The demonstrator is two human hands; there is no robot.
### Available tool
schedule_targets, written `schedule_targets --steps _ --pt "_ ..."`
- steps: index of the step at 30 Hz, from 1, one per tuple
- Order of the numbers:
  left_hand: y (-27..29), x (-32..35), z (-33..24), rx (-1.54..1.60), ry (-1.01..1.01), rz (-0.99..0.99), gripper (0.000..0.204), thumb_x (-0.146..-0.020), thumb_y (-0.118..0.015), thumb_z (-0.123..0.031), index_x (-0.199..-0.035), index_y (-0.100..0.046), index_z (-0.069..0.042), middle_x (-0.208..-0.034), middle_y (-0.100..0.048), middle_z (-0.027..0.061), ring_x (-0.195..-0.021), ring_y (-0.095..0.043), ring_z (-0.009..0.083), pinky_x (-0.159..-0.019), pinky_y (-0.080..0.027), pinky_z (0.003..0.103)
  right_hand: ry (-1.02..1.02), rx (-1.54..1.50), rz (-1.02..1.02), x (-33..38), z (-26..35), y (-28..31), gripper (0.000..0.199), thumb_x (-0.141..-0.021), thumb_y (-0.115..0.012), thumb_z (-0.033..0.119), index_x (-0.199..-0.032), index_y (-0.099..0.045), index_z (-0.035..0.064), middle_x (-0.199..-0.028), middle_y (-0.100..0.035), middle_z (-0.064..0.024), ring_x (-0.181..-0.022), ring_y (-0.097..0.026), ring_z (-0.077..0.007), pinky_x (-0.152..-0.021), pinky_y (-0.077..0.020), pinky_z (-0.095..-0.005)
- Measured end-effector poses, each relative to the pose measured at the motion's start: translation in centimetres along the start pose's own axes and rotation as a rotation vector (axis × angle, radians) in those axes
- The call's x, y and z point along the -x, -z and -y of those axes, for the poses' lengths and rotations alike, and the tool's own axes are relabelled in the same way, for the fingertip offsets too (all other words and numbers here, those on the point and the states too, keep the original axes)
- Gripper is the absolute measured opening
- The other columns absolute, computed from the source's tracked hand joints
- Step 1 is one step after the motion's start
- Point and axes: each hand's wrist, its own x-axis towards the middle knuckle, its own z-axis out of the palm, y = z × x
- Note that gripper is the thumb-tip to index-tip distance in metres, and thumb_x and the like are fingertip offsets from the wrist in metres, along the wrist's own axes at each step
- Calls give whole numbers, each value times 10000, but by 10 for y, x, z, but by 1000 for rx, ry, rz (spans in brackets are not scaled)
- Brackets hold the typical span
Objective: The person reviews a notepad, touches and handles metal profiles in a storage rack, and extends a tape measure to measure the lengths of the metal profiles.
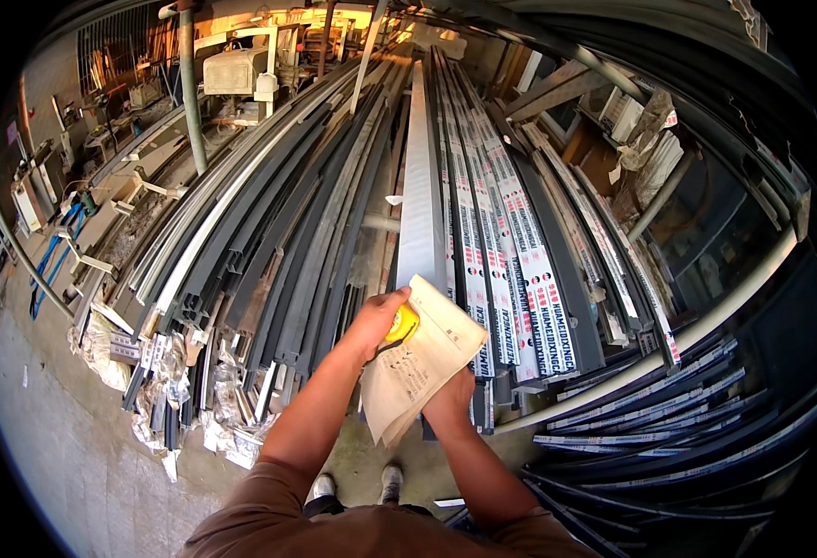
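The left hand [378, 323] clamps a yellow tape measure [404, 324] against papers [432, 358] above long metal profiles [420, 205]; the right hand [452, 398], fingers hidden behind, seemingly props the papers for reading.

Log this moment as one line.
left hand: holds yellow tape measure; right hand: partly hidden behind papers; wide silver bar: beyond papers

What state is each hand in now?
Left hand: closed on rounded yellow tape measure and cream paper sheets.
Right hand: partly behind the sheets, grip cannot be told.

The shirt [362, 537] is brown, short-sleeved; trousers [325, 505] dark; shoes [392, 476] pale.
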Motion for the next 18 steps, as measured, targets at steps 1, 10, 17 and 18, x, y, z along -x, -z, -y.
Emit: schedule_targets --steps 1,10,17,18 --pt "2 0 -4 -51 -2 -10 664 -1013 -699 -490 -1297 -653 109 -1095 -755 149 -915 -738 196 -835 -582 327 5 -1 1 -1 0 -4 464 -907 -727 423 -1277 -725 144 -1170 -759 -186 -1046 -726 -418 -904 -563 -515" --pt "28 3 -5 -41 9 41 542 -1013 -707 -446 -1200 -685 62 -1015 -744 103 -845 -728 182 -772 -586 323 114 -99 -37 6 10 -19 485 -909 -728 443 -1302 -721 159 -1182 -765 -159 -1078 -726 -404 -927 -560 -522" --pt "41 -1 2 0 35 71 596 -1020 -702 -433 -1261 -665 110 -1060 -758 130 -875 -743 192 -791 -592 324 83 32 130 11 7 -20 505 -937 -703 414 -1376 -671 166 -1326 -709 -174 -1176 -692 -395 -983 -553 -503" --pt "42 0 1 6 56 76 583 -1021 -700 -428 -1255 -665 104 -1059 -758 129 -876 -745 195 -786 -596 330 127 -19 142 13 3 -23 517 -940 -704 399 -1397 -656 162 -1352 -693 -178 -1207 -673 -403 -1008 -542 -497"
